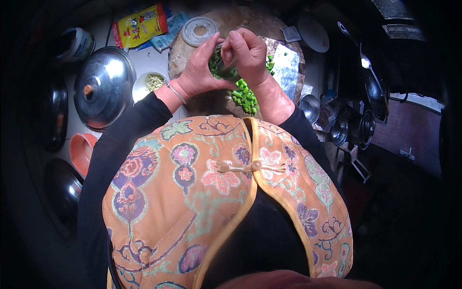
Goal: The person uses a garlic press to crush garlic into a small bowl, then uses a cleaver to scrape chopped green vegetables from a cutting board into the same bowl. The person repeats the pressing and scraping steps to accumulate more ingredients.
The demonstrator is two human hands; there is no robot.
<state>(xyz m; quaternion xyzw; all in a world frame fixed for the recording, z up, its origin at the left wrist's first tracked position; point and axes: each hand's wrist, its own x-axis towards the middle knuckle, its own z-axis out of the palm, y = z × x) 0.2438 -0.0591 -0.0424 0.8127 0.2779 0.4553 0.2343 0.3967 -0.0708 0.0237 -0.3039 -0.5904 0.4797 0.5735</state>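
My left hand curves around the side of a container with dark green bits in it, above a round wooden chopping board. Over the mouth of that container, my right hand is closed on a greyish utensil, probably a spoon, mostly hidden by the fingers and blurred. Chopped green pieces lie heaped on the board below the hands. A broad metal cleaver blade rests to the right of my right wrist. Behind my left hand lies a round lid-like disc with a central opening.
Left of the board are a white bowl of pale chopped bits, a domed metal lid and an orange plastic bowl. A yellow-red packet lies behind. Metal bowls and a ladle are at right.
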